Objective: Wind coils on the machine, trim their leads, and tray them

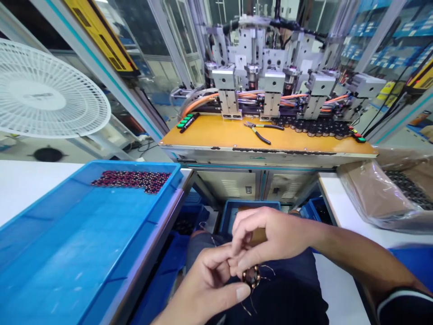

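Note:
Over my lap, my left hand (206,286) is closed around a small round copper-wound coil (251,276) with thin wire leads sticking out. Thumb and fingers pinch its rim. My right hand (267,237) comes in from the right, fingers bent, pinching at the top of the same coil or one of its wires. To the left stands a large blue tray (67,253) with a heap of several similar dark coils (131,179) in its far corner.
Ahead is an orange-topped machine bench (219,135) with pliers (259,131), a row of dark coils (314,126) and grey pneumatic heads (270,67). A white fan (43,95) stands far left. A plastic bag of parts (389,194) lies right. Blue bins (237,212) sit under the bench.

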`<state>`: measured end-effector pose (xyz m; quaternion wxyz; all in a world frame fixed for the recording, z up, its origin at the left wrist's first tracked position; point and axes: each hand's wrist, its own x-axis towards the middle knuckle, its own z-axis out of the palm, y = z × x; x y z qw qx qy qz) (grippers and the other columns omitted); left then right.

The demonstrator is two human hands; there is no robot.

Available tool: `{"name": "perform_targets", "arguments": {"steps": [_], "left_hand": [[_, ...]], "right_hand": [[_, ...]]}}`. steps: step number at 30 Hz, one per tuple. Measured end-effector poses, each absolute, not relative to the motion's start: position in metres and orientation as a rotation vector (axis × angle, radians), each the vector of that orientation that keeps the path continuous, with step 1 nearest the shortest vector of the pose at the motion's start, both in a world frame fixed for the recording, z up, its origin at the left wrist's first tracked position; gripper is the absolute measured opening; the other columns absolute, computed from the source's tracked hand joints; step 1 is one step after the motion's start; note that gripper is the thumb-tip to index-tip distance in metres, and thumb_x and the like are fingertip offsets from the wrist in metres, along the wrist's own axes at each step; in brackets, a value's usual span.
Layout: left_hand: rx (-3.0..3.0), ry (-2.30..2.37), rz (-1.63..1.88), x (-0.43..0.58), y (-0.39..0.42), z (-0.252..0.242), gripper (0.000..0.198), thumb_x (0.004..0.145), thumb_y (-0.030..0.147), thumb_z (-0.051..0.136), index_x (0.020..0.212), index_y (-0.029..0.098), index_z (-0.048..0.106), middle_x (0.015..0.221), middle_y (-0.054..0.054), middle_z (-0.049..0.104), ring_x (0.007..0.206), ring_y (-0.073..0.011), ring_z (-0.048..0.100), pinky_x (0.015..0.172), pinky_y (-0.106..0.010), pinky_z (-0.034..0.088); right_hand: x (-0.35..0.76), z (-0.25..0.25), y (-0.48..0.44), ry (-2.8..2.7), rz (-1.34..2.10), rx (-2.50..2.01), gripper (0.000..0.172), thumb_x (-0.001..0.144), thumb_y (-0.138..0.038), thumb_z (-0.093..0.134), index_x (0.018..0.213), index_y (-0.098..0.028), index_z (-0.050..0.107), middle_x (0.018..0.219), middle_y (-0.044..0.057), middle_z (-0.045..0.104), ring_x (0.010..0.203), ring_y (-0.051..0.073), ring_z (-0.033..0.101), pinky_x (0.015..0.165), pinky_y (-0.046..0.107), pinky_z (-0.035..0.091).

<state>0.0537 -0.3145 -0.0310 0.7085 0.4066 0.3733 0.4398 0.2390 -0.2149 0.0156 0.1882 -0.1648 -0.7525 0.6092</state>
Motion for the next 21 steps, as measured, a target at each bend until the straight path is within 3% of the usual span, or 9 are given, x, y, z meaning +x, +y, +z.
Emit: {"name": "perform_targets", "arguments": {"steps": [3,8,15,21], "left_hand": [[0.866,0.804,1.007,0.053,-0.319,-0.035,0.026,0.070,0.027,0.085,0.095,0.024,0.081,0.077,-0.003,0.074,0.068,-0.0143,0.066,0.068,-0.025,0.055],[0.924,0.775,1.136,0.044,-0.319,-0.043,0.029,0.073,0.018,0.082,0.101,0.026,0.079,0.105,-0.006,0.074,0.083,-0.0158,0.071,0.074,-0.023,0.056],[1.071,0.716,1.182,0.049,-0.314,-0.037,0.028,0.075,0.015,0.080,0.099,0.029,0.080,0.102,-0.004,0.074,0.082,-0.0126,0.070,0.071,-0.017,0.055],[1.062,0.747,1.155,0.049,-0.313,-0.036,0.028,0.074,0.014,0.080,0.098,0.028,0.080,0.100,-0.004,0.072,0.082,-0.0122,0.069,0.072,-0.017,0.054]], "right_hand": [[0.232,0.011,-0.222,-2.043,1.694,-0.572,0.013,0.083,-0.024,0.072,0.074,-0.015,0.067,0.079,-0.001,0.058,0.072,0.010,0.055,0.066,0.021,0.045],[0.241,0.014,-0.237,-1.892,1.674,-0.961,0.014,0.083,-0.023,0.067,0.071,-0.016,0.064,0.070,-0.001,0.058,0.064,0.010,0.051,0.057,0.021,0.041],[0.248,0.032,-0.243,-1.742,1.967,-1.133,0.016,0.075,-0.026,0.073,0.075,-0.012,0.065,0.060,-0.005,0.055,0.056,0.007,0.046,0.054,0.018,0.038],[0.245,0.038,-0.239,-2.057,1.879,-1.156,0.010,0.078,-0.017,0.064,0.081,-0.011,0.072,0.061,-0.004,0.059,0.056,0.006,0.048,0.050,0.016,0.035]]}}
